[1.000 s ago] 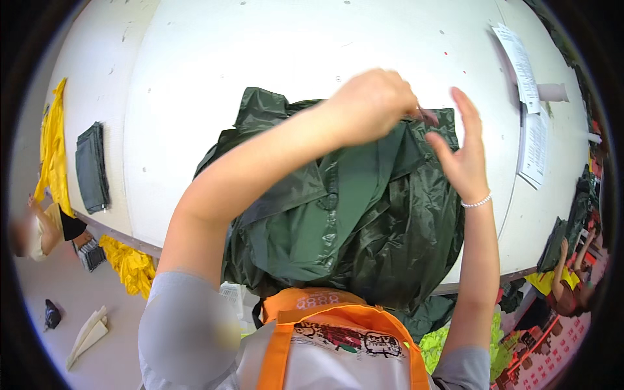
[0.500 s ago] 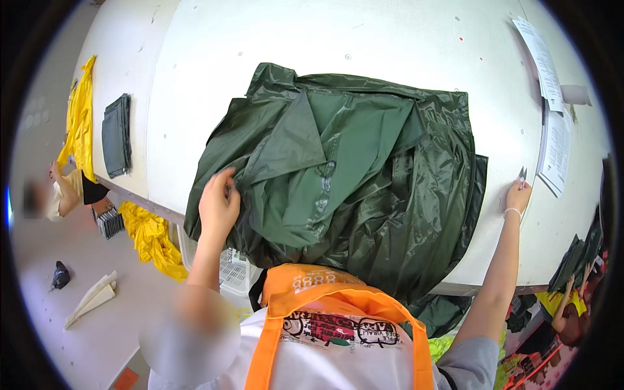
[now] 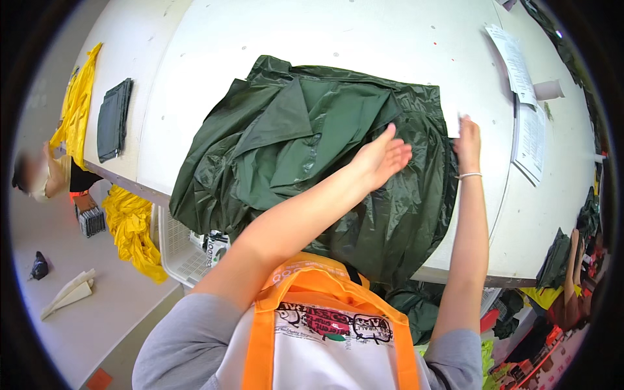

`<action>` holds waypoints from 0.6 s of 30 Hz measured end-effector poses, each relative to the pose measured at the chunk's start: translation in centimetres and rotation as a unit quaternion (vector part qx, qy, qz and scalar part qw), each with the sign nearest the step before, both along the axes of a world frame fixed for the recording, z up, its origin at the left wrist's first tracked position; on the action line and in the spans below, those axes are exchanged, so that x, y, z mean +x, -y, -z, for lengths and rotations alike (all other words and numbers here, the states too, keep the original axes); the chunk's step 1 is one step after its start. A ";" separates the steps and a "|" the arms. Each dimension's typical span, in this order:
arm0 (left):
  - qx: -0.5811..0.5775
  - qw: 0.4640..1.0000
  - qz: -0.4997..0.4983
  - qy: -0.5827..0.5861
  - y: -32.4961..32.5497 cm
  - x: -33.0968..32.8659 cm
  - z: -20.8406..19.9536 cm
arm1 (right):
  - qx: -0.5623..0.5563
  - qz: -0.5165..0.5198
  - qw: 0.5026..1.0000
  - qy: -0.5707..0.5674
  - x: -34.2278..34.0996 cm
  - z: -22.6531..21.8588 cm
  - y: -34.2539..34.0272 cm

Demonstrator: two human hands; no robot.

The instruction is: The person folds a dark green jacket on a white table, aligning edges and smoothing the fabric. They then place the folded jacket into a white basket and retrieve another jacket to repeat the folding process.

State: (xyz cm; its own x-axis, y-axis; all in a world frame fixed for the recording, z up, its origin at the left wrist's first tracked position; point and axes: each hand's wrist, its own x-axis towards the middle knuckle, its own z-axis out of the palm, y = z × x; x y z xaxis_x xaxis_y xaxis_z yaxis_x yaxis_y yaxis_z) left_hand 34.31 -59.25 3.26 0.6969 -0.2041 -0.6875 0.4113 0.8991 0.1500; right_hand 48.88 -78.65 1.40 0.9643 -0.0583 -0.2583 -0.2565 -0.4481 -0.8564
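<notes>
The large, wrinkled piece of shiny dark green cloth (image 3: pixel 286 166) lies on the white, flat tabletop (image 3: pixel 273 29), and its near part reaches over the edge, close to the person's body. A pointed flap is turned over on its upper side. The left hand (image 3: pixel 382 158) is above the right half of this cloth, with the fingers released and spread a little; whether they touch the cloth, I cannot tell. The right hand (image 3: pixel 468 144) is just beside the right edge of the cloth. Its fingers are bent, but the tips are blurred, so I cannot tell whether they grasp something. Well apart to the left of the cloth is a flat, folded dark green stack (image 3: pixel 114 120), and farther left hangs a long yellow cloth (image 3: pixel 81 114). To the right of the cloth lie white printed paper sheets (image 3: pixel 530 143). Below its left side stands a white plastic basket (image 3: pixel 172 244).
</notes>
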 end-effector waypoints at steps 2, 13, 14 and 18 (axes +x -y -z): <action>0.010 0.993 -0.114 -0.035 1.7 3.4 2.4 | -0.082 -0.102 0.978 0.160 -2.0 -1.2 -2.2; 0.108 0.975 -0.188 0.039 1.4 3.9 2.0 | -0.152 -0.294 0.921 0.207 -5.6 -5.1 -4.4; 0.122 0.974 -0.186 0.044 1.5 3.8 1.8 | -0.157 -0.302 0.917 0.209 -5.6 -5.2 -4.5; 0.155 0.973 -0.162 0.050 1.4 3.9 1.5 | -0.165 -0.310 0.915 0.199 -5.3 -5.0 -4.8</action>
